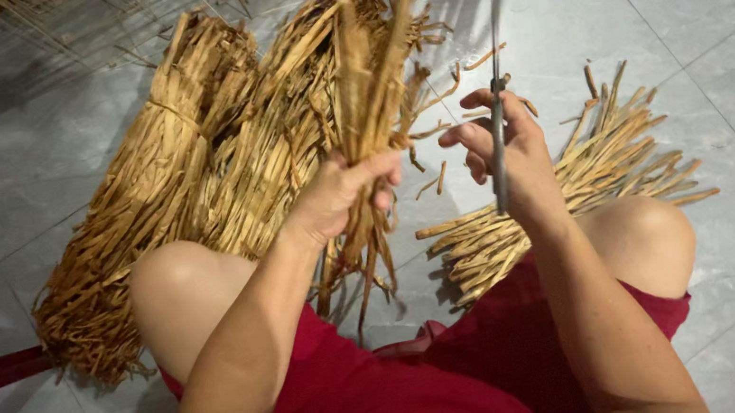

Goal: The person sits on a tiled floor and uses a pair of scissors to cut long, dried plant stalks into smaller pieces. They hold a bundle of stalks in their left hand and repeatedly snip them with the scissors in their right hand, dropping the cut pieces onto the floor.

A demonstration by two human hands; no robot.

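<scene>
- Dark red fabric [394, 394] covers the lap, both bare knees showing
- The left hand [342, 196] is clenched round a bunch of dry golden-brown fibre strips [366, 92], held upright above the lap
- The right hand [513, 152] grasps a slim grey metal blade [498, 135], possibly scissors, just beside the bunch
- A fanned pile of short cut tan strips [576, 191] lies on the grey tiled floor [695, 16] by the right knee
- Beyond the left knee lie large tied bundles of the same straw-coloured strips [172, 176]
</scene>
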